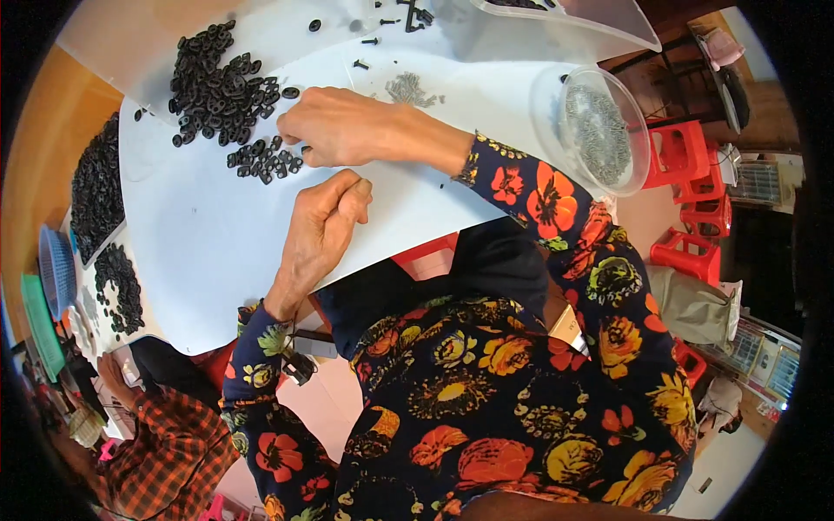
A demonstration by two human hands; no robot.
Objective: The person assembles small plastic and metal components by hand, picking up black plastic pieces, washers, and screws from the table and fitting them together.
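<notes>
My right hand (339, 128) reaches over the white table (217, 260) with its fingers curled down at a small group of black oval plastic parts (261, 162). Whatever lies between its fingertips is hidden. Just below it, my left hand (321, 224) is closed, thumb against the bent fingers, and its contents do not show. A larger heap of the same black parts (217, 91) spreads at the far left. Beyond my right wrist lies a small pile of thin metal pieces (408, 89).
A round clear tub (644, 139) of metal pieces stands at right. A clear plastic bin (565, 39) is at the back, near loose black pieces (417, 17). Another person in a checked shirt (174, 456) sits lower left, by more black parts (117, 286). Red stools (678, 154) stand at right.
</notes>
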